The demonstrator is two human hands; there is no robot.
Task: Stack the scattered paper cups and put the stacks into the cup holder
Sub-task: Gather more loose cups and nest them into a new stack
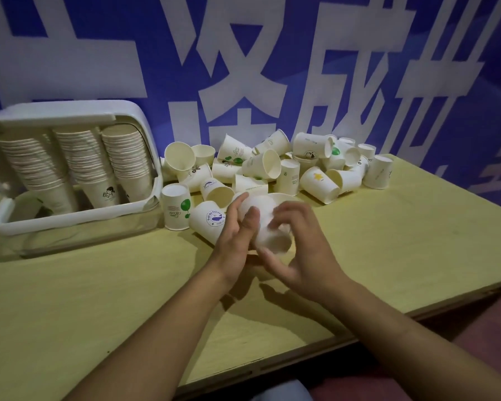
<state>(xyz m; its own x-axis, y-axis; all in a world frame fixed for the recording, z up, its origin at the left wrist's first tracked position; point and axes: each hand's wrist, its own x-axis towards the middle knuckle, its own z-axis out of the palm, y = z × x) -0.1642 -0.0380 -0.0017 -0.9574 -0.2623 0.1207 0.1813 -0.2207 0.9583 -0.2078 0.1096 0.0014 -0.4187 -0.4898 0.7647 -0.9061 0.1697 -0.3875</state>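
A heap of white paper cups lies scattered along the back of the table, some upright, some on their sides. Between both hands sits a short, blurred stack of cups, tilted with its open end toward me. My left hand holds the stack from the left, fingers pointing up along its side. My right hand curls round it from the right, thumb under the rim. A white cup holder stands at the left, tipped back, with three tall stacks of cups inside.
A cup with a blue round logo lies beside my left hand, and a cup with a green print stands upside down next to the holder. The yellow table ends at a front edge on the right. A blue banner covers the wall behind.
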